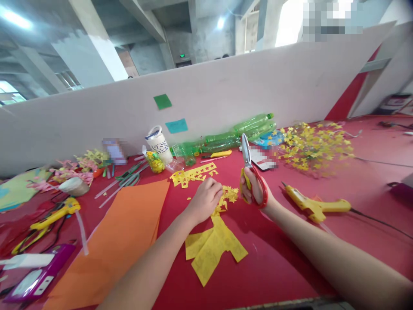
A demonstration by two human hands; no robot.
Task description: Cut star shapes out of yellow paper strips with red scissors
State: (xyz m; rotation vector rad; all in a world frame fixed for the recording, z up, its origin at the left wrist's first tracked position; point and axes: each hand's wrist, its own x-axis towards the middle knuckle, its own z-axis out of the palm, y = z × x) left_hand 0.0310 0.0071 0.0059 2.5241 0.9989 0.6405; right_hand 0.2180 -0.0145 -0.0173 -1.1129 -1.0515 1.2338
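Note:
My right hand (253,187) is closed around the red and yellow handles of a pair of scissors (246,151), whose blades point up. My left hand (206,198) has its fingers bent together over the left edge of a heap of small yellow cut stars (229,194); whether something is pinched there is hidden. Below it on the red table lie yellow sheets (213,252) with angular cut edges. Beyond my left hand rests a yellow strip (198,172) with star-shaped holes.
Orange sheets (119,237) lie at left, near a purple device (40,273). At right are a yellow glue gun (314,206) and a yellow star bunch (314,148). Green bottles (226,140), a white cup (158,144) and a yellow cutter (221,153) stand or lie along the partition (206,94).

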